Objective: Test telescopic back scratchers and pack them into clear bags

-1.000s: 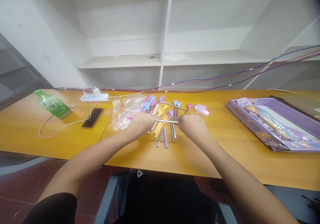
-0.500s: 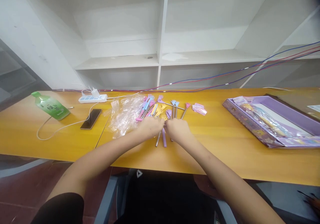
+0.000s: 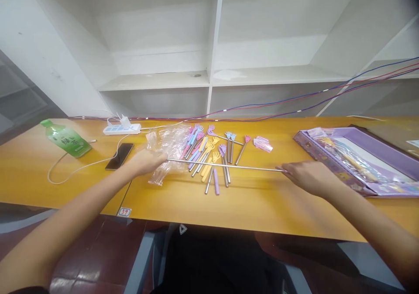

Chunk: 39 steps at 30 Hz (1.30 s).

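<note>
A long, thin telescopic back scratcher (image 3: 225, 166) stretches level above the table, pulled out between my two hands. My left hand (image 3: 152, 161) is closed around its left end. Its right end is gripped by my right hand (image 3: 304, 176), where a bit of pink shows at the fingers. The ends themselves are hidden in my fists. Beneath the rod lie several shorter back scratchers (image 3: 209, 154) with metal stems and small hand-shaped heads in yellow, purple, blue and pink. A loose purple handle (image 3: 216, 182) is at the front of them.
Crumpled clear plastic bags (image 3: 163, 143) lie left of the pile, near a phone (image 3: 120, 156), power strip (image 3: 121, 129) and green bottle (image 3: 67, 140). Small pink cards (image 3: 262, 144) are to the right. An open purple box (image 3: 330, 163) holding wrapped items stands beyond my right hand.
My hands were together over the pile and have moved far apart, left and right. The back scratcher's rod now shows at full stretch between them.
</note>
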Motion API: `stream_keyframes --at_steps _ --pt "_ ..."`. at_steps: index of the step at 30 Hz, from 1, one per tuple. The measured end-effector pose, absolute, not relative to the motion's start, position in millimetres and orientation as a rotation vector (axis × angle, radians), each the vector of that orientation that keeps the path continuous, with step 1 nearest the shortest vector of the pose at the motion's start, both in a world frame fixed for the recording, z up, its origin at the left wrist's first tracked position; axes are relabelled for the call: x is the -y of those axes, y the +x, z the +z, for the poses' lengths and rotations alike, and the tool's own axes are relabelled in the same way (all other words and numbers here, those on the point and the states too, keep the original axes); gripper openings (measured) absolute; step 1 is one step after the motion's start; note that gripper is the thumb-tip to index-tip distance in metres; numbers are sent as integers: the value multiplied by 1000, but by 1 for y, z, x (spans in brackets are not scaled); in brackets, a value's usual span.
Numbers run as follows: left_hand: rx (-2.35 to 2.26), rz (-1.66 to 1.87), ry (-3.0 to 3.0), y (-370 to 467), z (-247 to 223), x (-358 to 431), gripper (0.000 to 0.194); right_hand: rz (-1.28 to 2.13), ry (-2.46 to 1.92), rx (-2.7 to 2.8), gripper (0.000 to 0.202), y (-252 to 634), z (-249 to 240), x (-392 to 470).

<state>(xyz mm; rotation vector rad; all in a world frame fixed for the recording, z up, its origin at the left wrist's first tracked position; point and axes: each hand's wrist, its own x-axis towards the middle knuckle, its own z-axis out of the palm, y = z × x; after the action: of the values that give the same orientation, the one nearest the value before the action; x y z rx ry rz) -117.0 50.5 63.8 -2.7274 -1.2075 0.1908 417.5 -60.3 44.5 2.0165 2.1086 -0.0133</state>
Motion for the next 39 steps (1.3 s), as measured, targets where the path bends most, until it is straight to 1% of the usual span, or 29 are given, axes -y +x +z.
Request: stream_keyframes --at_steps 4,8,13,19,24,27,30,33,37,39 --pt "1162 312 -2723 -122 56 -40 15 13 2031 -2033 26 450 37 81" --pt "1127 333 -2724 -106 54 -36 20 -20 2055 -1964 31 456 33 86" --pt "1084 239 -2752 -108 57 -36 22 -4 2085 -1947 38 476 25 89" --pt "1060 239 -2725 -111 68 -31 20 8 2085 -1996 25 493 23 93" --pt "1038 159 -2665 -104 75 -28 26 23 2198 -1973 27 499 23 90" --pt "1023 63 -2628 -104 77 -30 30 -18 2255 -1922 30 495 36 86" --pt "1040 -3 -2603 -98 78 -34 31 -23 2360 -1781 37 475 61 76" --pt "1043 -14 -2647 -65 79 -33 30 90 2370 -1801 43 427 81 59" --pt "913 -8 -2739 16 70 -25 38 74 2195 -2065 31 324 79 30" --pt "848 21 -2742 48 64 -24 40 107 2176 -2140 32 278 72 20"
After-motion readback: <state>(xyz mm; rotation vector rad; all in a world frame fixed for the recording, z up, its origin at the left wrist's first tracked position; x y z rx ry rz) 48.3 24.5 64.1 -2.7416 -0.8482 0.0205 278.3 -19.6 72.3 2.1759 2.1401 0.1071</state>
